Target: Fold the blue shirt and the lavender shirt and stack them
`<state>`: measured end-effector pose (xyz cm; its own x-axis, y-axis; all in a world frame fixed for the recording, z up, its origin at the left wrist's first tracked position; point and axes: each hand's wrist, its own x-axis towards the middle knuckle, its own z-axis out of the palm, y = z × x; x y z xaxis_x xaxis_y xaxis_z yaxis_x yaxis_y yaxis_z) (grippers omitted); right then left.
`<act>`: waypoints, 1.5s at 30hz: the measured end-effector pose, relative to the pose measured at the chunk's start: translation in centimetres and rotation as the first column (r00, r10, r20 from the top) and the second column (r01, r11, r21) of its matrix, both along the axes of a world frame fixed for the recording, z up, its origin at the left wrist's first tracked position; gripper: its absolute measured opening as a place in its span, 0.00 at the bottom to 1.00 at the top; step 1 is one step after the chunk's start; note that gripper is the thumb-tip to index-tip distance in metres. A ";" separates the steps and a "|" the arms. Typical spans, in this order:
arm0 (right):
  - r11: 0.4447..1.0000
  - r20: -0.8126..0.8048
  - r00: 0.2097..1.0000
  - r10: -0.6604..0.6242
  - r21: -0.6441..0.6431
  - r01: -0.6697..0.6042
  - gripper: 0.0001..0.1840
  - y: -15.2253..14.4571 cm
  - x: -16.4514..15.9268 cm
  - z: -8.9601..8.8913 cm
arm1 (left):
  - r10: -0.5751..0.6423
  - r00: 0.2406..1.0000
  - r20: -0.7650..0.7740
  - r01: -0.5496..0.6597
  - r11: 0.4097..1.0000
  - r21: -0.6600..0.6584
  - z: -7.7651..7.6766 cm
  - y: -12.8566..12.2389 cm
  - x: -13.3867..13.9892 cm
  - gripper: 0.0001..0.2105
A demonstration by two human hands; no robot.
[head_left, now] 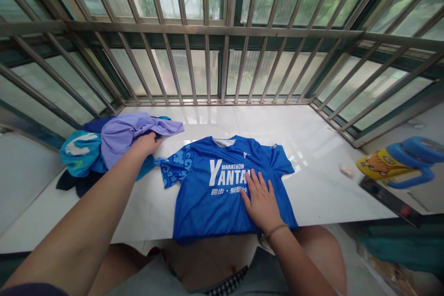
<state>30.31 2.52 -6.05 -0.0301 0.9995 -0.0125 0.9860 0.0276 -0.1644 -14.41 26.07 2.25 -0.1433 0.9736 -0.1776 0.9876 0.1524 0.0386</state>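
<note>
Bare forearms reached in from the near side, the person's lap below the counter [326, 185]. Right hand [260, 199] lay palm down with fingers spread on a blue shirt [222, 203], which was laid front up, its hem at the counter's near edge. A sideways push of that palm could have creased the shirt, or drawn the hem over the edge. Left hand [148, 144] was at a purple cloth [126, 134] on the clothes pile, fingers curled; whether they gripped, I could not tell. A hard pull there might have dragged the turquoise cloth [81, 152] along, or spilled the pile onto the patterned sleeve close by. Off right stood a bottle [391, 162]; beyond everything ran metal bars [222, 30].
</note>
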 end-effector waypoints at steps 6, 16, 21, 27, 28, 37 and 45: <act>0.999 -0.003 1.000 0.000 0.045 0.000 0.37 -4.2 -1.9 -1.5 | -0.140 0.990 -0.006 0.140 0.983 0.119 -1.5 -2.7 6.0 0.23; 0.981 -0.040 0.999 -0.008 0.196 0.016 0.31 -2.5 0.6 0.5 | -0.525 0.829 0.191 0.485 0.846 0.220 -7.8 -12.0 16.9 0.31; 0.984 0.052 0.984 -0.171 0.064 0.167 0.37 4.0 6.2 2.0 | -0.466 0.876 0.125 0.437 0.876 0.204 -8.2 -12.6 16.2 0.32; 0.912 0.118 0.912 -0.393 -0.082 0.403 0.43 6.5 11.1 1.1 | -0.354 0.933 0.065 0.336 0.921 0.197 -8.1 -13.0 15.1 0.33; 0.900 0.116 0.900 -0.420 -0.071 0.429 0.43 6.3 11.3 0.9 | -0.346 0.936 0.064 0.328 0.924 0.197 -8.1 -13.0 15.0 0.33; 0.869 0.085 0.867 -0.491 -0.017 0.494 0.47 5.8 10.7 0.4 | -0.334 0.939 0.081 0.312 0.927 0.210 -8.1 -13.1 15.0 0.33; 0.870 0.084 0.867 -0.492 -0.002 0.494 0.46 5.7 10.7 0.5 | -0.352 0.930 0.100 0.324 0.919 0.225 -8.3 -13.2 14.9 0.33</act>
